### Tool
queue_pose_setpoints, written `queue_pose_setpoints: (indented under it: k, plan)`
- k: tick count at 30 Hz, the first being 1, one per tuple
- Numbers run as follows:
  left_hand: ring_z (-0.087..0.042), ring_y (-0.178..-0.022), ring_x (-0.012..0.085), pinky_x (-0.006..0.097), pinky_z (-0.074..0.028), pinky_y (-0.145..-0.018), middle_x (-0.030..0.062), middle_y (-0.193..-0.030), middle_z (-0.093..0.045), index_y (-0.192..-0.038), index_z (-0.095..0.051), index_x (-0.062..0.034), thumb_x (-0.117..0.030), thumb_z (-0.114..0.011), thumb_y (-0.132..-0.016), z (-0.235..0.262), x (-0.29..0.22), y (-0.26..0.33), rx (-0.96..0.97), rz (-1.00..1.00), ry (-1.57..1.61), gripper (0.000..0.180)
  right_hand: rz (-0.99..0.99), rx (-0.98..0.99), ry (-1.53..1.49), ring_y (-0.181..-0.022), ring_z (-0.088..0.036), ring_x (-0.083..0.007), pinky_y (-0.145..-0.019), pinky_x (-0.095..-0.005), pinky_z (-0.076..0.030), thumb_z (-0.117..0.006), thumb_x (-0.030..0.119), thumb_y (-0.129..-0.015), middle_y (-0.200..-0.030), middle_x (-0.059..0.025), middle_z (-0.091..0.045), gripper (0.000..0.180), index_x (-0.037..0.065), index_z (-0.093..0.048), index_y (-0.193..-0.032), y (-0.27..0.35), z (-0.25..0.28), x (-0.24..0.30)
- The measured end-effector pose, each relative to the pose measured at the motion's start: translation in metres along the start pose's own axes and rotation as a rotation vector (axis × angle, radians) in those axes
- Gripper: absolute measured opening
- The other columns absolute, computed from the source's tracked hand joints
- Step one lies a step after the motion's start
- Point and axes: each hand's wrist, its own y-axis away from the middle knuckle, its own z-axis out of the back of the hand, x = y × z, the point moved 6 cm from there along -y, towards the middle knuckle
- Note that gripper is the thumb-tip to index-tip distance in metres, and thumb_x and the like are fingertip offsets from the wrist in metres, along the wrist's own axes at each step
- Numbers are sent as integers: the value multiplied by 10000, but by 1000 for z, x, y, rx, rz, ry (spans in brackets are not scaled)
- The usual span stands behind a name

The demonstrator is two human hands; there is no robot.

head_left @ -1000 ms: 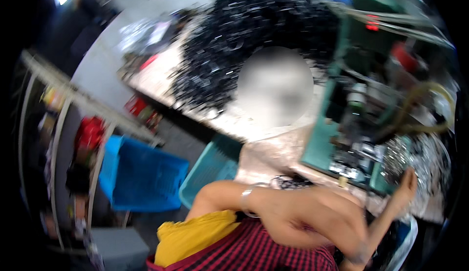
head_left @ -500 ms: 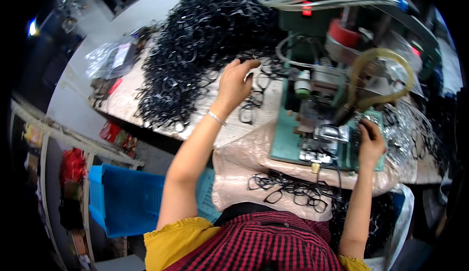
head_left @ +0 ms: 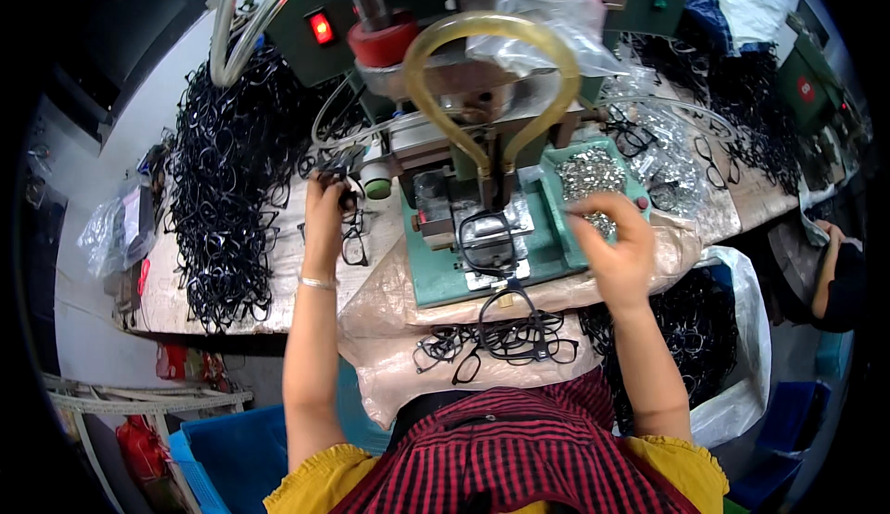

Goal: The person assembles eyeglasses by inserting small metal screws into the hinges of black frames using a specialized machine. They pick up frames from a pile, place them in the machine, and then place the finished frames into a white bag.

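My left hand (head_left: pixel 324 208) is at the table left of a green press machine, its fingers curled closed beside black eyeglass frames (head_left: pixel 354 247). What it grips, if anything, is hidden. Over the right edge of a green tray (head_left: pixel 555 201) filled with small silvery metal parts (head_left: pixel 593 178) is my right hand (head_left: pixel 619 250). Its thumb and forefinger curl together, slightly blurred, and anything between them is too small to make out. A black eyeglass frame (head_left: pixel 508 278) sits tilted at the machine's metal fixture (head_left: pixel 433 194), under a curved yellowish tube (head_left: pixel 565 55), with neither hand on it.
A tall heap of black frames (head_left: pixel 227 190) covers the left of the table. More frames (head_left: pixel 436 347) lie on the brown covering before me. A white sack (head_left: pixel 746 329) of frames stands lower right, a blue crate (head_left: pixel 222 458) lower left. Another person's arm (head_left: pixel 828 268) shows far right.
The view has swung right, bringing the machine to the middle. My right hand has come away from the machine's base toward me. An eyeglass frame now shows at the fixture.
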Motion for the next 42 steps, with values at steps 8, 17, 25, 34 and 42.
queue_pose_setpoints:
  k: [8, 17, 25, 34, 42]
  plan:
    - [-666, -890, 229, 333, -561, -758, 116, -1058, -659, -1098, -590, -58, -220, -540, -1021, -35, -33, 95, -84, -145, 320, 187, -64, -111, -389, -874, -637, -126, -824, -251, -482, -693, -12, -797, -920, -66, -669, 367, -20, -568, -1142, -9, -58, -6]
    - [-686, -896, 293, 388, -592, -765, 190, -992, -689, -1055, -634, 16, -87, -594, -961, -105, -210, 123, 159, -870, 354, 145, -178, 36, -592, -1008, -618, -143, -925, -285, -462, -673, -36, -808, -1078, -87, -656, 499, -26, -504, -1277, -10, -63, 30]
    - [-623, -684, 230, 453, -518, -820, 69, -1001, -737, -908, -744, -110, -100, -765, -745, -151, -163, 164, 564, -1143, -462, 165, 62, -353, 221, -1118, -608, -271, -990, -379, -455, -643, 50, -839, -1198, -155, -640, 412, 23, -601, -1248, -16, 23, -49]
    - [-605, -733, 237, 494, -510, -882, 56, -1045, -728, -954, -741, -108, -151, -773, -757, -158, -160, 166, 620, -1117, -519, 204, 164, -49, 923, -1264, -509, -364, -1030, -433, -445, -587, 195, -919, -1292, -206, -584, 325, 29, -629, -1195, -52, 8, -101]
    - [-648, -1056, 372, 445, -497, -939, 243, -1217, -641, -1160, -627, 10, -3, -641, -837, -87, -113, 205, 209, -873, -535, 324, 95, -134, 674, -1009, -641, -325, -901, -415, -484, -700, 85, -802, -1077, -133, -687, 118, 54, -700, -916, -13, 5, -90]
